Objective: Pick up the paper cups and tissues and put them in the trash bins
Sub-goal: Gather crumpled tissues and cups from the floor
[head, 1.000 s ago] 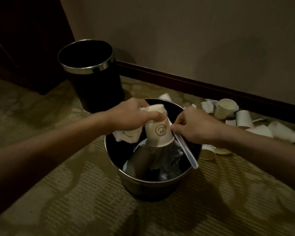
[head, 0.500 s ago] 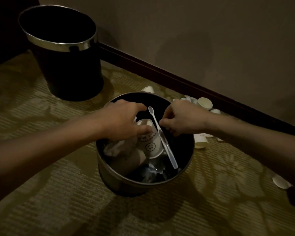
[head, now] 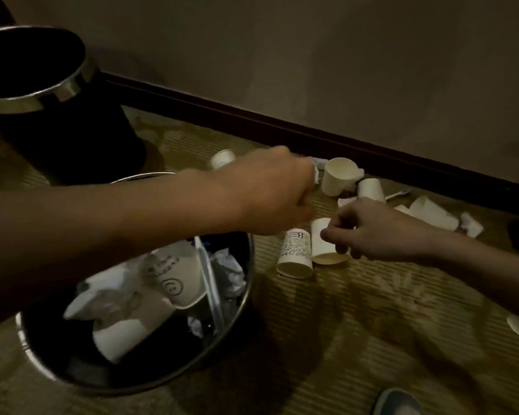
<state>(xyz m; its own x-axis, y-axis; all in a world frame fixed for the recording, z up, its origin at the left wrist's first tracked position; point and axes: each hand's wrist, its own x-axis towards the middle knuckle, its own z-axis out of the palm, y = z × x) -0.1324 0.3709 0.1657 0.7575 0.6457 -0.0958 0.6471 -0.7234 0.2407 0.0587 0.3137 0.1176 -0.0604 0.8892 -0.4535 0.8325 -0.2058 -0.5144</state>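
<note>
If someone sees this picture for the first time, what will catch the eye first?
The near bin at lower left, stuffed with tissues and used cups, a smiley cup on top. In the middle, the right hand pinches a plain cup lying on the carpet, while the left hand reaches toward pale cups scattered along the baseboard.

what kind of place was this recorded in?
Likely a hotel room, though not certain: patterned carpet, a dark baseboard under a plain wall, and a near bin and far bin, both black with metal rims. The right hand pinches a paper cup lying on that carpet.
</note>
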